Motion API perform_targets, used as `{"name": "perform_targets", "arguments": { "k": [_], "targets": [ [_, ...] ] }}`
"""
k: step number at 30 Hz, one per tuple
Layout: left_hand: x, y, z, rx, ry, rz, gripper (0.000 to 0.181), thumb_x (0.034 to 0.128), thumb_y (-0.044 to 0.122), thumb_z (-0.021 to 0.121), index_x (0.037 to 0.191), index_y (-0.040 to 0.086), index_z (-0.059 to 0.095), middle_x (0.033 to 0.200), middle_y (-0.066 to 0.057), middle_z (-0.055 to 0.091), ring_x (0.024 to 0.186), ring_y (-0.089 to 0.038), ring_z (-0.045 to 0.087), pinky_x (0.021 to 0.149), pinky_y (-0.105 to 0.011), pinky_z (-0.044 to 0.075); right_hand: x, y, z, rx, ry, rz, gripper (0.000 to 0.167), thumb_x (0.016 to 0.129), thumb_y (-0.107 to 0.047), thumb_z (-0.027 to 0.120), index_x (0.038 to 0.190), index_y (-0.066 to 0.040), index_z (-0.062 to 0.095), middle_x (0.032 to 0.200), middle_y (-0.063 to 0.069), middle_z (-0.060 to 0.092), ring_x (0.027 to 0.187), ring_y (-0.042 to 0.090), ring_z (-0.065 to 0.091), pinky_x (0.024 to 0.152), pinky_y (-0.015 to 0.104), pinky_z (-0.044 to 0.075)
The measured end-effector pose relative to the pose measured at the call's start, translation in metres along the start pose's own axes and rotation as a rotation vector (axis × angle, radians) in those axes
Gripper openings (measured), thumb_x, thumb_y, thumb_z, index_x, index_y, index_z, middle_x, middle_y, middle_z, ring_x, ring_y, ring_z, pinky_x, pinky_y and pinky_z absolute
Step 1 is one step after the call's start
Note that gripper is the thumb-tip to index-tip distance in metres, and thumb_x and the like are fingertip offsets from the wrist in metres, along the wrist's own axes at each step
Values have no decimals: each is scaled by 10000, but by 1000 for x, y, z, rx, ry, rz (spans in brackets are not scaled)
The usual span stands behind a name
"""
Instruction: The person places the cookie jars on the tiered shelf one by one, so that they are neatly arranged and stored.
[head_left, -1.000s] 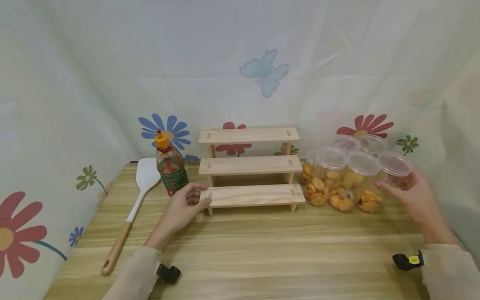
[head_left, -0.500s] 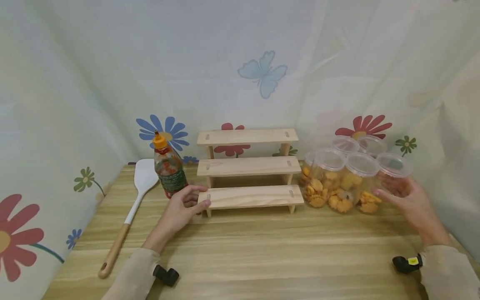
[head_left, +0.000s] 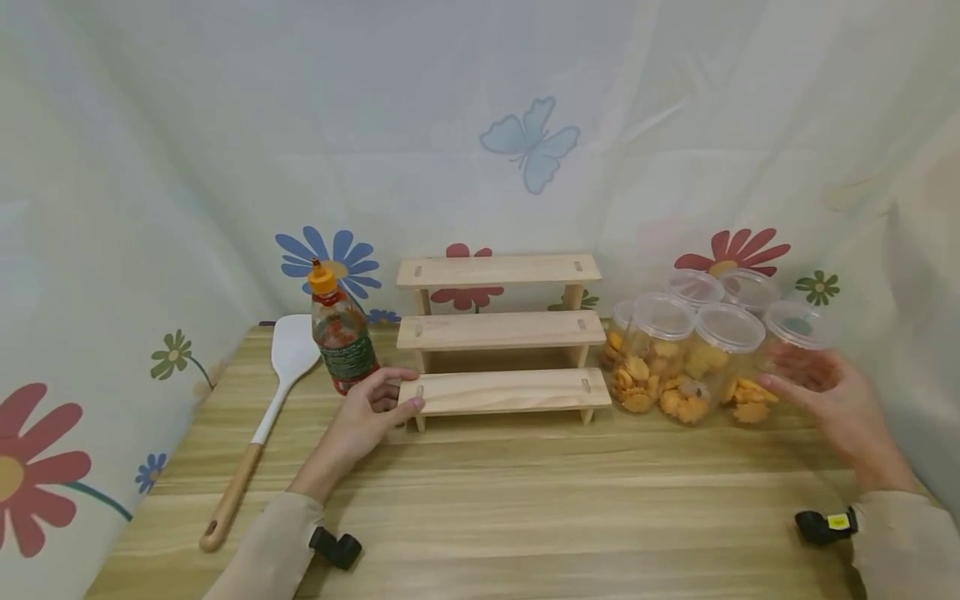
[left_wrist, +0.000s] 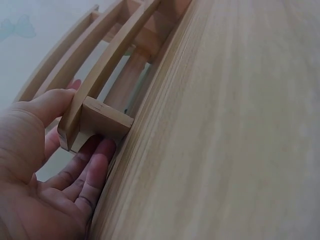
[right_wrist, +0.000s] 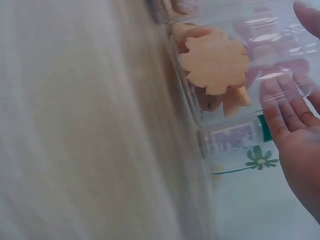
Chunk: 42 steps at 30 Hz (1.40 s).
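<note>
A three-step wooden display rack (head_left: 502, 392) stands in the middle of the table. My left hand (head_left: 375, 408) grips the left end of its lowest step; in the left wrist view the thumb lies at the board and the fingers curl under by the leg (left_wrist: 107, 117). At the right, my right hand (head_left: 847, 408) holds a clear lidded jar (head_left: 798, 325) of orange flower-shaped biscuits (right_wrist: 215, 60), thumb on the near side and fingers round the far side. Several similar clear jars (head_left: 663, 358) stand close beside it, between it and the rack.
A sauce bottle (head_left: 341, 342) with an orange cap stands just left of the rack. Farther left lies a white spatula (head_left: 292, 350) with a wooden handle. Behind the held jar is a small container with a green lid (right_wrist: 265, 129). A flowered cloth (head_left: 375, 167) hangs behind the table.
My right hand and the held jar have shifted slightly right, a little away from the neighbouring jars. My left hand keeps its grip on the rack, which has not visibly moved.
</note>
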<state>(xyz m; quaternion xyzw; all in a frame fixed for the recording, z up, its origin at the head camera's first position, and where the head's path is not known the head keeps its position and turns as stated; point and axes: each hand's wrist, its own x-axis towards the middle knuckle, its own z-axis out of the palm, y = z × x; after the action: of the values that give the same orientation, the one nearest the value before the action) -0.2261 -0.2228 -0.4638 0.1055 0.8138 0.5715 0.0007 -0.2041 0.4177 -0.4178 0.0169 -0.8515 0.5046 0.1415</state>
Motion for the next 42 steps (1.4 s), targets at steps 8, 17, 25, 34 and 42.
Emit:
{"name": "perform_targets", "arguments": {
  "k": [8,17,25,34,42],
  "targets": [
    [1,0,2,4,13,-17,475,1033,237,846,1449,86,674,1139,-209,754,940,-247,704,785,-280,560,-3,-35,-18,134,163,-110,503,1015,62,772,1467,-136,677,1226,-221,736,1079,-70,682,890,43,500],
    [-1,2,1,-7,18,-48,494,1019,244,863,1446,87,670,1110,-198,759,883,-217,708,747,-297,556,-5,-85,-37,51,253,-260,589,1028,136,692,1554,-122,628,1271,-211,700,1154,-17,611,990,84,408],
    [1,5,4,-5,26,-52,500,1017,232,864,1446,70,664,1099,-199,754,862,-197,691,729,-279,545,13,-123,-47,-3,299,-237,555,1063,38,709,1548,-221,632,1251,-221,662,1125,-8,585,959,74,414],
    [-1,6,2,-1,21,-59,505,1013,242,869,1447,83,664,1085,-170,762,859,-203,689,736,-284,546,47,-177,-36,152,299,-228,471,995,-8,824,1435,-148,730,1189,-109,746,1045,48,675,888,87,503],
    [0,7,2,3,17,-53,523,1017,251,865,1458,64,655,1110,-199,763,873,-204,688,746,-279,542,75,-226,5,166,157,-221,478,968,-139,897,1411,-146,719,1281,-51,731,1079,108,697,855,138,555]
  ]
}}
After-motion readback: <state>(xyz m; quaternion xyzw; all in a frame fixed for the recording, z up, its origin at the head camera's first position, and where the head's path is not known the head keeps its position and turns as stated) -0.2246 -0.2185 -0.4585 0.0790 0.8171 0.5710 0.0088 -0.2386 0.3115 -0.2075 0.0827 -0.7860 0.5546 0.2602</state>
